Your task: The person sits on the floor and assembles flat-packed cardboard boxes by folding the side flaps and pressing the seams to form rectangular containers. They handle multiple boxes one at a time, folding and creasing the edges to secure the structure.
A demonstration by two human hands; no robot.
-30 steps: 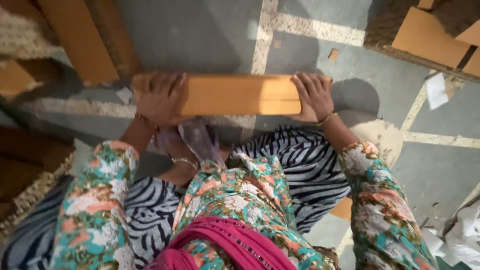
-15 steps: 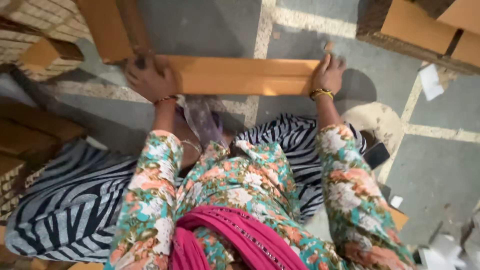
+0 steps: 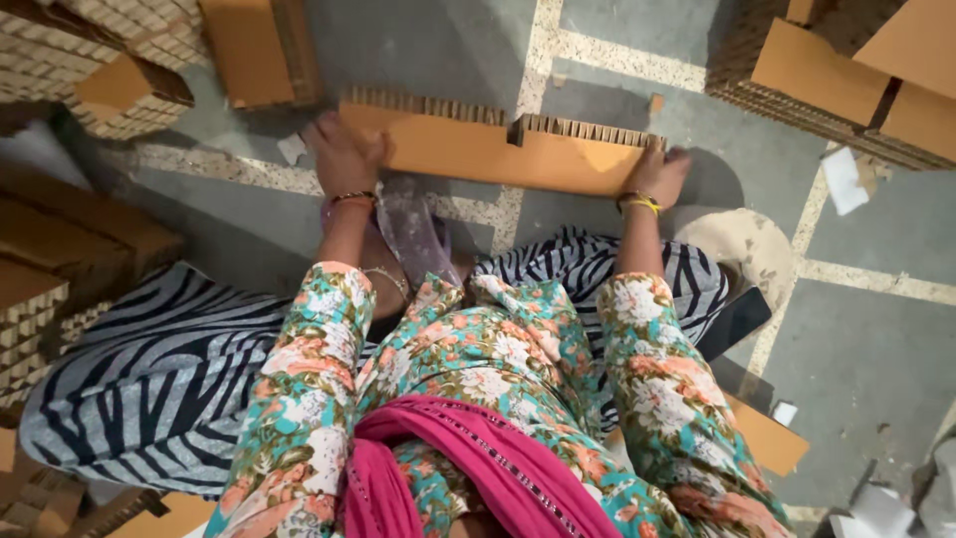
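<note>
A long brown corrugated cardboard piece (image 3: 498, 154) lies tilted on the grey floor in front of me, its honeycomb edge turned up. My left hand (image 3: 344, 154) grips its left end. My right hand (image 3: 659, 171) grips its right end, thumb side against the board. Both arms wear floral sleeves, with bangles on the wrists. My knees, in zebra-striped cloth, sit just below the board.
Stacks of cardboard pieces stand at the top left (image 3: 110, 60) and top right (image 3: 836, 70), and another stack at the left edge (image 3: 60, 249). A flat cardboard piece (image 3: 767, 438) lies by my right side. Paper scraps (image 3: 841, 179) dot the tiled floor.
The board has moved away from me and tipped so that its corrugated edge shows. Both hands have stayed on its ends and the arms are stretched further out.
</note>
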